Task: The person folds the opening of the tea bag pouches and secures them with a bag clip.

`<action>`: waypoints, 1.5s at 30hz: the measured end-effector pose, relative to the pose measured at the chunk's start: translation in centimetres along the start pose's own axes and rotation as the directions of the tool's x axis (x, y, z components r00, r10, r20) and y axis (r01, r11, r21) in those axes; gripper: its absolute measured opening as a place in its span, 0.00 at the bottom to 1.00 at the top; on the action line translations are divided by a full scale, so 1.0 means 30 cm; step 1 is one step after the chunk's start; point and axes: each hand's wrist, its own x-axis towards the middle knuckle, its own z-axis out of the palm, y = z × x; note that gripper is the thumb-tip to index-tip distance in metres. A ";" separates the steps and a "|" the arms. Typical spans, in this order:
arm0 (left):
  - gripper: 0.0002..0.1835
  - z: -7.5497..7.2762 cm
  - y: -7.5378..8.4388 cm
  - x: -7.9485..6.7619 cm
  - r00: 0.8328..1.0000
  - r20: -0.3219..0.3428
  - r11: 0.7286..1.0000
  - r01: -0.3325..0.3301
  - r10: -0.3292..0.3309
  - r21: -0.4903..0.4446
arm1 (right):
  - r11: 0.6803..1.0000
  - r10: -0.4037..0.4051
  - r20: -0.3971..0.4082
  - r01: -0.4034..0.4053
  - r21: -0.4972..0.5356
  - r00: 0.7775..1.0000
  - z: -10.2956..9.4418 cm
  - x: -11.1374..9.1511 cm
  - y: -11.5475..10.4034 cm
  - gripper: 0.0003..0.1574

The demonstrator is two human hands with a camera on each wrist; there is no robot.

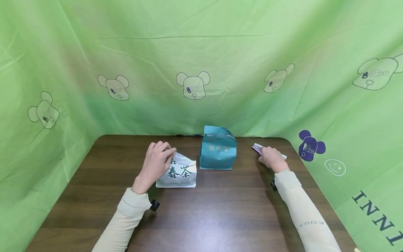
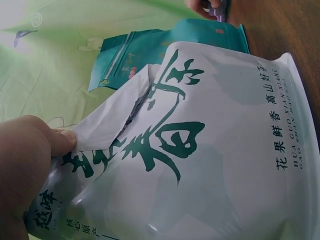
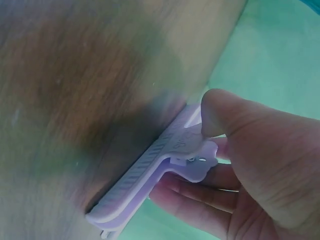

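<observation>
My left hand (image 1: 157, 158) pinches the folded-over top of a white tea bag (image 1: 184, 176) with green lettering, which stands on the table. In the left wrist view, the thumb lies at the end of the bag's fold (image 2: 107, 120). Over to the right, my right hand (image 1: 273, 158) holds a pale purple bag clip (image 3: 145, 172) close to the tabletop. Thumb and fingers are on opposite sides of the clip's handles, and its long ribbed bar points away from the palm.
A teal tea bag (image 1: 218, 152) stands upright between the hands, just right of and behind the white bag. The brown wooden table (image 1: 204, 217) ends at a green printed curtain (image 1: 151, 105) at the back and sides.
</observation>
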 end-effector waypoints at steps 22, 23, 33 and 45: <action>0.03 0.009 0.001 0.000 1.000 -0.015 1.000 -0.003 0.002 -0.008 | 0.988 -0.026 -0.045 0.032 0.152 0.999 0.016 -0.004 0.031 0.05; 0.03 0.009 0.002 -0.001 1.000 -0.014 1.000 -0.001 0.001 -0.008 | 0.985 -0.030 -0.048 0.037 0.166 0.998 0.016 -0.005 0.029 0.03; 0.04 0.005 -0.003 -0.004 1.000 -0.011 1.000 0.010 -0.010 -0.022 | 0.932 -0.076 -0.069 0.096 0.349 0.995 -0.046 -0.046 -0.031 0.13; 0.04 0.003 -0.007 -0.002 1.000 -0.001 0.999 0.024 -0.024 -0.029 | 0.883 -0.257 0.038 0.219 0.415 0.966 -0.114 -0.111 -0.104 0.10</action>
